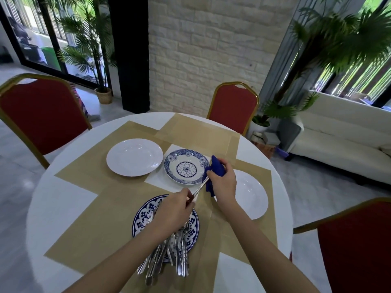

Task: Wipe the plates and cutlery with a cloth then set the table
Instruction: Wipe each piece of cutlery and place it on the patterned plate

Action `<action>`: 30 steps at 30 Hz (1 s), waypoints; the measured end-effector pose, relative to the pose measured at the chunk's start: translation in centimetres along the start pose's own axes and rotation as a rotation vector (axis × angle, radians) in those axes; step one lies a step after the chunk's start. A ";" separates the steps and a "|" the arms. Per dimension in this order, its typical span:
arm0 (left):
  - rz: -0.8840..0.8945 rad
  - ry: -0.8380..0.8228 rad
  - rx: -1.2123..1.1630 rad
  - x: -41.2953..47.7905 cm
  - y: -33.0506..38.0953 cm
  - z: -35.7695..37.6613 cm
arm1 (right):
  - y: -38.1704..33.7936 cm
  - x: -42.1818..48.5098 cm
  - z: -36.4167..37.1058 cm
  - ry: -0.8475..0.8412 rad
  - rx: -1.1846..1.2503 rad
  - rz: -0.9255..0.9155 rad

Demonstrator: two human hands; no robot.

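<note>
Our left hand (176, 205) pinches one end of a slim metal piece of cutlery (200, 188), fingers pressed together on the handle. Up and to its left a plain white plate (134, 157) sits well apart; under its wrist a dark blue patterned plate (143, 216) carries the heap of remaining cutlery (169, 256), handles fanned toward us. We judge those pieces light, stiff and slick, likely to slide and clatter against one another, so each is best drawn out singly by the handle end.

Beyond the fingertips lies a blue-and-white plate (186, 167), ceramic by its look and so fragile; we would lift it at the rim with both hands.

Our right hand (222, 180) is closed around a blue cloth (215, 169), wrapping it over the far end of the held piece. Soft and limp, it bunches easily and needs a full-fisted hold. Beneath and right of this hand rests a second white plate (251, 195), all on a round table (53, 208).
</note>
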State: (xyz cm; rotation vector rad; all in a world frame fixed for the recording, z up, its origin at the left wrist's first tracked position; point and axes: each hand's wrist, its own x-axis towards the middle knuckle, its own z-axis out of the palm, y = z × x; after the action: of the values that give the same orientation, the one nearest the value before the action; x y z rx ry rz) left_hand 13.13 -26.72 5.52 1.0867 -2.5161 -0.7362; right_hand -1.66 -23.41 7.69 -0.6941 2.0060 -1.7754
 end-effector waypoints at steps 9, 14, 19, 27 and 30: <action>-0.167 -0.132 -0.181 0.5 -2.2 1.2 | 2.3 -1.7 -0.3 -0.169 -0.382 -0.412; -0.224 -0.199 -0.399 0.0 -2.4 0.9 | 1.4 0.0 -1.4 0.091 -0.164 -0.250; -0.245 -0.167 -0.473 1.0 -2.2 0.3 | 3.2 -1.4 -1.5 -0.258 -0.497 -0.681; -0.089 -0.287 -0.309 1.0 -3.0 -0.1 | 1.7 -0.2 -1.1 -0.153 -0.318 -0.229; -0.036 -0.314 -0.210 1.1 -2.7 0.0 | 0.7 1.5 -1.8 -0.225 -0.115 0.139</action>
State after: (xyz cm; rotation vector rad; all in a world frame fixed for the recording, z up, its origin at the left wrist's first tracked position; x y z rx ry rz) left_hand 14.06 -29.12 4.08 1.0113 -2.5961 -1.2361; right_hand -4.02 -22.80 7.31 -0.7351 1.9629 -1.4443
